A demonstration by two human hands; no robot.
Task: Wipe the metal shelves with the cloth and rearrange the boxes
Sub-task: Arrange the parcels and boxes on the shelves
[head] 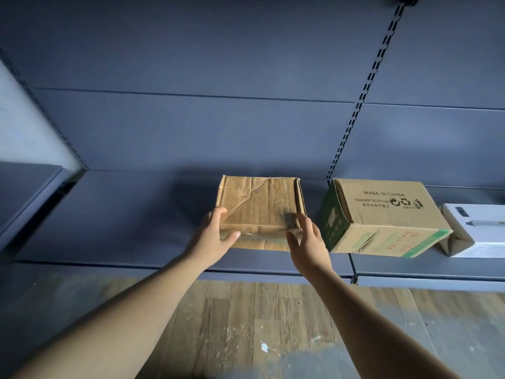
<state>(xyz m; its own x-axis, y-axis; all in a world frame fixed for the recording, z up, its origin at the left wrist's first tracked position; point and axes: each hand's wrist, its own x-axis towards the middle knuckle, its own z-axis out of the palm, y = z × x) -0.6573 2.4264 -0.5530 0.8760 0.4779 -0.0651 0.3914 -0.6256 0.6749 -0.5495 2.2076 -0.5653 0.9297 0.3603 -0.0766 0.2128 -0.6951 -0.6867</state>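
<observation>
Left hand (216, 236), right hand (307, 240) grasp plain box (259, 201) at near corners; open shelf (123, 214) surface leftward; printed box (382, 212) just beside right edge.

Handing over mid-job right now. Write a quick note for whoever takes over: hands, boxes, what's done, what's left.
Left hand grips the plain box at its front left corner; right hand grips the front right corner.
The plain box is at the metal shelf; whether it is resting or lifted is unclear. The printed box stands apart on its right, with the white box beyond it.
Done: cannot tell if the shelf was wiped; no cloth in view.
Left: probably place this box, then find the cloth.
</observation>
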